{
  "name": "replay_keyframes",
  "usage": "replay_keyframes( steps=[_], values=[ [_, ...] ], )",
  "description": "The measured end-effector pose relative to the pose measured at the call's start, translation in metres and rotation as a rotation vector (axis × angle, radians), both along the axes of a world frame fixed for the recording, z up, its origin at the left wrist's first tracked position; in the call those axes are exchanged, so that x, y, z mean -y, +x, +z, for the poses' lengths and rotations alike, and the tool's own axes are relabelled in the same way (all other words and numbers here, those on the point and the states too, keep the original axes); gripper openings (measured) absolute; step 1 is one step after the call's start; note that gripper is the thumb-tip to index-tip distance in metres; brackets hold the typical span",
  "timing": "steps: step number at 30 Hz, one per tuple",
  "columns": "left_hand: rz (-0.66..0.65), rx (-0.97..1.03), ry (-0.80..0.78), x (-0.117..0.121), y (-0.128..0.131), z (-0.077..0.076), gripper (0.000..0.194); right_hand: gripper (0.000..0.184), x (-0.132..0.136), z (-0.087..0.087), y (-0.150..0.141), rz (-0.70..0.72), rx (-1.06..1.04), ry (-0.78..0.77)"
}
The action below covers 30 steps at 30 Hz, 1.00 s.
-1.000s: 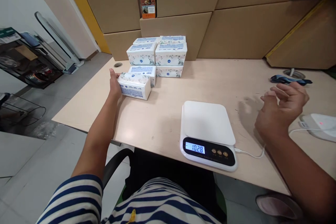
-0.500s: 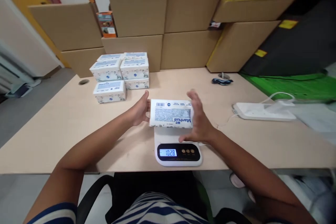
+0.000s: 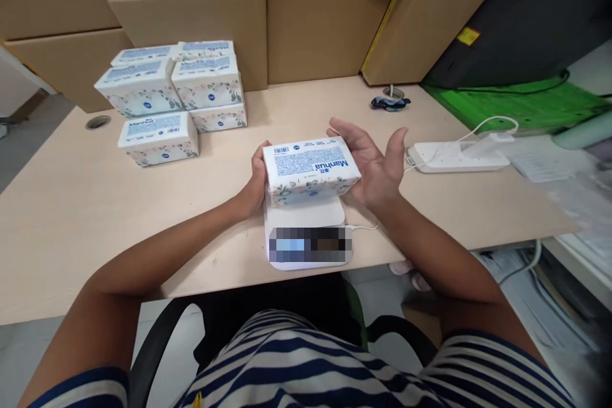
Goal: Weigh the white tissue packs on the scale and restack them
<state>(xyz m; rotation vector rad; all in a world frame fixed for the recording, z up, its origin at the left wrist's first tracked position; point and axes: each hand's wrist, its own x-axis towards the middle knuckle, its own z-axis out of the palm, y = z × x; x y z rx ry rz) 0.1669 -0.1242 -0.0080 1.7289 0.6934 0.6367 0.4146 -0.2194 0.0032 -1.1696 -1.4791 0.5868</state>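
A soft pack of tissues [image 3: 310, 169], white with blue "Manhua" print and a floral side, is at the white kitchen scale [image 3: 306, 213], over its rear part. It sits slightly askew; whether it rests on the scale or is just above I cannot tell. My left hand [image 3: 255, 185] grips the pack's left end, its fingers partly hidden behind. At the right end my right hand [image 3: 370, 162] is open, thumb spread away, fingers reaching toward the rear corner and the palm close against the pack. The scale's display [image 3: 310, 245] is pixelated and unreadable.
More tissue packs [image 3: 157, 137] are stacked at the table's left rear. Cardboard boxes [image 3: 315, 32] line the back. On the right lie a white power strip [image 3: 454, 158] with a cable and a dark patterned cloth-like item [image 3: 391, 104]. A green surface [image 3: 516, 102] lies beyond.
My left hand has closed on the pack's left end. The right hand has turned, with its thumb now swung up and outward. The view has shifted closer to the table.
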Motion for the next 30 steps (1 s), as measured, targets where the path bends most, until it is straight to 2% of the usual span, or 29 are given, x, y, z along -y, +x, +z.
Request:
replay_keyframes(
  steps=[2, 4, 7, 9, 13, 16, 19, 23, 25, 27, 30],
  values=[
    [0.093, -0.028, 0.025, -0.002, 0.003, -0.002, 0.109, 0.113, -0.003, 0.002, 0.009, -0.037, -0.008, -0.042],
    [0.164, -0.056, 0.058, -0.003, 0.004, -0.003, 0.110, 0.114, -0.004, 0.000, 0.014, -0.109, 0.069, -0.041],
    [0.126, -0.045, 0.082, -0.001, 0.001, -0.003, 0.110, 0.108, -0.003, -0.007, 0.014, -0.219, 0.173, -0.021],
    [0.072, -0.008, 0.074, 0.002, -0.001, -0.002, 0.108, 0.108, 0.000, -0.010, 0.008, -0.255, 0.149, -0.038],
    [0.043, 0.037, 0.024, 0.007, -0.001, 0.001, 0.103, 0.116, 0.007, -0.009, 0.000, -0.219, -0.039, -0.133],
    [0.048, 0.018, -0.021, 0.008, 0.001, 0.006, 0.098, 0.114, 0.007, -0.008, 0.000, -0.158, -0.114, -0.197],
    [0.063, -0.014, -0.059, 0.009, 0.001, 0.010, 0.093, 0.109, 0.007, -0.011, 0.005, -0.126, -0.118, -0.243],
    [0.037, 0.061, -0.104, 0.010, 0.000, 0.012, 0.088, 0.104, 0.008, -0.009, 0.004, -0.147, -0.061, -0.271],
    [0.013, 0.116, -0.127, 0.010, 0.000, 0.007, 0.088, 0.100, 0.009, -0.004, -0.004, -0.200, -0.182, -0.262],
    [0.000, 0.207, -0.145, 0.009, 0.003, -0.004, 0.092, 0.090, 0.009, 0.002, -0.016, -0.247, -0.404, -0.257],
    [0.093, 0.366, -0.126, 0.000, 0.006, -0.023, 0.094, 0.073, 0.008, 0.005, -0.032, -0.281, -0.699, -0.282]
  ],
)
